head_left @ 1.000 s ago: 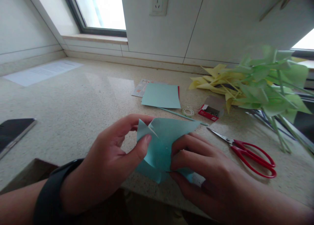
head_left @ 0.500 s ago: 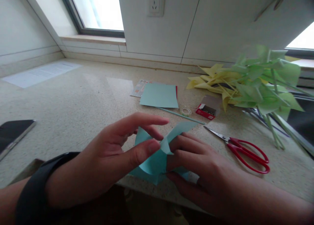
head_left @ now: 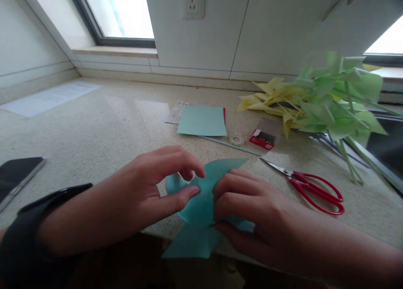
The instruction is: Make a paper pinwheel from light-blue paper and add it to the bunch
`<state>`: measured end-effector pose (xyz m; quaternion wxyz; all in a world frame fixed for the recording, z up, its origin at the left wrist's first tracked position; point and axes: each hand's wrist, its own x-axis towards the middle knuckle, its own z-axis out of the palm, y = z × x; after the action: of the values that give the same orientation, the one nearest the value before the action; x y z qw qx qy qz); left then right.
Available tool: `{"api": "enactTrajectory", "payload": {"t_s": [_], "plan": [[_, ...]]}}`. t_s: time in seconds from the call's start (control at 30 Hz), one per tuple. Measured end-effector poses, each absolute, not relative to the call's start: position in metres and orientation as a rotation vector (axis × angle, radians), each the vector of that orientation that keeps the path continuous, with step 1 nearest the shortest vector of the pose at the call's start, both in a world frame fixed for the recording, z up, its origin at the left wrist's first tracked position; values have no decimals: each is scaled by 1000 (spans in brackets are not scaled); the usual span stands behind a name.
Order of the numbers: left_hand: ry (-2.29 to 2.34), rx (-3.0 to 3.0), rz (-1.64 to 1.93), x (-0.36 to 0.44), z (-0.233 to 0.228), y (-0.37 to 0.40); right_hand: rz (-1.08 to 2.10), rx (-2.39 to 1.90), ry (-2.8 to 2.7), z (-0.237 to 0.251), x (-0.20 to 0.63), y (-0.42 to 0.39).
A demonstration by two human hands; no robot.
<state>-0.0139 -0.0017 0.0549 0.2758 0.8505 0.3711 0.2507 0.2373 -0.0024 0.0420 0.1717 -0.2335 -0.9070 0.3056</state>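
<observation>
A light-blue paper pinwheel (head_left: 204, 196) is at the counter's front edge, its blades curled and one pointed flap hanging below. My right hand (head_left: 248, 205) grips its right side between bent fingers and thumb. A small dark thing, perhaps a pin, shows by the right thumb tip. Over the left side of the paper is my left hand (head_left: 170, 175), thumb and forefinger apart with a gap between them; whether its other fingers touch the paper behind is hidden. Red-handled scissors (head_left: 302, 184) lie to the right of my right hand, blades pointing left.
Square blue paper sheets (head_left: 203, 121) lie farther back. Near them are a thin stick (head_left: 229, 145), a tape roll (head_left: 236, 139) and a red pin box (head_left: 262, 138). Green pinwheels (head_left: 343, 100) and yellow pinwheels (head_left: 270, 100) fill the right. A phone (head_left: 19, 175) lies left.
The flap near my left fingertips has come loose and dropped down over the counter edge. The left thumb and forefinger have shifted slightly left. My right hand keeps its grip.
</observation>
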Motion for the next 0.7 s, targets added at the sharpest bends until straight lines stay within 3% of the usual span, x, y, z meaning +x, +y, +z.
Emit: {"api": "enactTrajectory", "payload": {"t_s": [0.7], "plan": [[903, 2327, 370, -14, 57, -4, 598, -607, -2529, 33, 241, -6]]}}
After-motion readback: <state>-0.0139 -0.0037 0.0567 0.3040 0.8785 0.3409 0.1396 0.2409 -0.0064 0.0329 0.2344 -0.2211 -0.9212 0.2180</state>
